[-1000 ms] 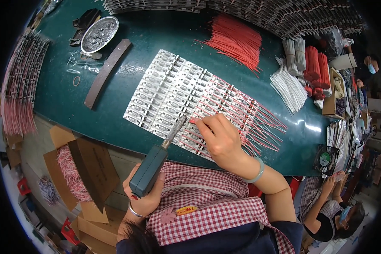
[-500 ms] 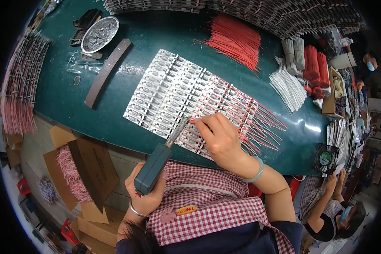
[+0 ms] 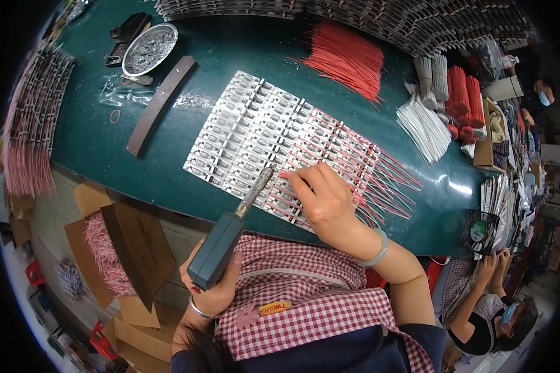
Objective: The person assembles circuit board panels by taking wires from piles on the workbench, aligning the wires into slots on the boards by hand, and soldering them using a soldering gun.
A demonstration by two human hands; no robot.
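Note:
My left hand (image 3: 214, 301) is wrapped around the dark green handle of a soldering iron (image 3: 218, 248). Its grey metal tip slants up over a panel of small white circuit boards (image 3: 235, 127), just left of my right fingers. Between the thumb and fingers of my right hand (image 3: 325, 204) is a thin red wire (image 3: 284, 174), its end against the panel. Rows of red and white wires (image 3: 395, 180) are attached across the panel's right part and trail off to the right. The boards on its left part carry no wires.
Loose red wires (image 3: 348, 59) and white wires (image 3: 424, 127) lie beyond the panel. A metal bowl of scraps (image 3: 150, 50) and a curved brown strip (image 3: 160, 105) are at left. Wired boards stand along the edges. Cardboard boxes (image 3: 137, 248) sit below left; a co-worker (image 3: 504, 317) is at right.
The soldering iron in my left hand has drawn back slightly down and left, its tip now apart from the red wire. My right hand has stayed almost still.

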